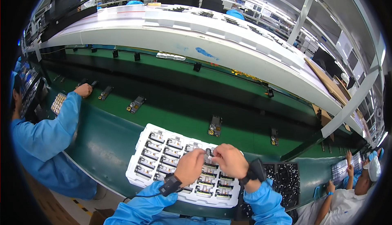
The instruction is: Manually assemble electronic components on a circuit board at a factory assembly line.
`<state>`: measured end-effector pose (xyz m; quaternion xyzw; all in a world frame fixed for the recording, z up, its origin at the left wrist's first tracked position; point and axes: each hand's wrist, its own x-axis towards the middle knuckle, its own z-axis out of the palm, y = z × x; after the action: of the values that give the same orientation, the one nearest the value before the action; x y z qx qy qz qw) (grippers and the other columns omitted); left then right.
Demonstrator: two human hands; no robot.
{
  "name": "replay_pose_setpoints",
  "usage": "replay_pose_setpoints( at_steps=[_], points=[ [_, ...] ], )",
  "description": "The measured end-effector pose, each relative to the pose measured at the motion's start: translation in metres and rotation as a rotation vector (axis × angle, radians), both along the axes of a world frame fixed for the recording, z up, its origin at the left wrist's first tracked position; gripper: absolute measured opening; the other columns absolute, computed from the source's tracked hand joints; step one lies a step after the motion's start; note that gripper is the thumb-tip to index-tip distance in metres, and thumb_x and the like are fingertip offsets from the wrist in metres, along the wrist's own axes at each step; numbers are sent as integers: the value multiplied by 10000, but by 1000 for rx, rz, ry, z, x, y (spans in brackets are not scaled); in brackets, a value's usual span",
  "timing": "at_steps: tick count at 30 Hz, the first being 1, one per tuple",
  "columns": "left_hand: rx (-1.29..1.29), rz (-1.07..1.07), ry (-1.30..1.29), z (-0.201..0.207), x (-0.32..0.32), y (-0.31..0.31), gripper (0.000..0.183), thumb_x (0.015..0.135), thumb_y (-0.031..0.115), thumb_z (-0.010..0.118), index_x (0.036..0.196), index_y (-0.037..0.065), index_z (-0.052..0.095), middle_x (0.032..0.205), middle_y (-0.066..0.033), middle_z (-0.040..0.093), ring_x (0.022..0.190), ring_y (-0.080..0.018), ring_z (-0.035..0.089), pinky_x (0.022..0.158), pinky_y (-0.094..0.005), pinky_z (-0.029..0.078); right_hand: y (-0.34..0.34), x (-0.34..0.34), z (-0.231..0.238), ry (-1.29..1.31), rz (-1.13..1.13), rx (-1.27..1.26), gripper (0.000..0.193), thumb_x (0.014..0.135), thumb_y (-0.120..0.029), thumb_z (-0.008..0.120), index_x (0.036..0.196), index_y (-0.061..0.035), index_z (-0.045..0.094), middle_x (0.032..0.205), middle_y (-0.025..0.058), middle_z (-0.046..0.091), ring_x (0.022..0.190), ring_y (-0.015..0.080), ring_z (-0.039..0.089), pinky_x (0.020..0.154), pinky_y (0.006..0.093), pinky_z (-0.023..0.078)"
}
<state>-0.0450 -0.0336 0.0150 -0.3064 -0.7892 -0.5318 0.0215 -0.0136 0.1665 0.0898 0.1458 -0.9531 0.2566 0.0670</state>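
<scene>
Over a white plastic tray (141, 143) my two hands come close together, fingers bent and pinching. A small dark part (209, 152) shows between their fingertips; its kind is too small to make out. My left hand (190, 167) touches it from the left with thumb and forefinger, while my right hand (231, 161) holds it from the right. Rows of small black-and-metal electronic modules (174, 143) lie in the tray's pockets. My hands and wrists hide part of the middle rows. Dark bands with small boxes sit on both wrists.
Past the tray runs a green conveyor belt with several circuit boards (215, 125) spaced along it. A black bin (288, 180) of small black parts stands right of the tray. On the left, a blue-sleeved person's hand (83, 90) reaches over the belt. A white shelf (171, 33) overhangs the far side.
</scene>
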Motion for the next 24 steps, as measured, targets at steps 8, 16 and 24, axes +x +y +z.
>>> replay_pose_setpoints(
  at_steps=[8,16,24],
  points=[
    [547,-559,-1004,-20,-1,-3,651,1156,525,232,1480,-4,428,1378,-170,577,1253,-254,621,1114,-421,512,-50,39,-9,399,-66,46,238,834,-17,741,1064,-19,679,1010,113,664,935,327,638,809,414,543],
    [583,-656,-1145,-15,-4,-1,675,1153,542,220,1494,-7,415,1398,-159,548,1254,-242,617,1100,-418,524,-40,35,-29,414,10,-38,243,800,27,758,1015,-12,654,1008,120,678,923,340,641,808,415,541],
    [514,-594,-1078,-7,-3,1,721,1150,554,182,1533,-13,410,1447,-156,529,1293,-234,583,1111,-409,512,-34,36,-14,244,-7,-37,222,833,1,745,1042,-25,675,1021,137,684,943,356,648,825,446,541]
  ],
)
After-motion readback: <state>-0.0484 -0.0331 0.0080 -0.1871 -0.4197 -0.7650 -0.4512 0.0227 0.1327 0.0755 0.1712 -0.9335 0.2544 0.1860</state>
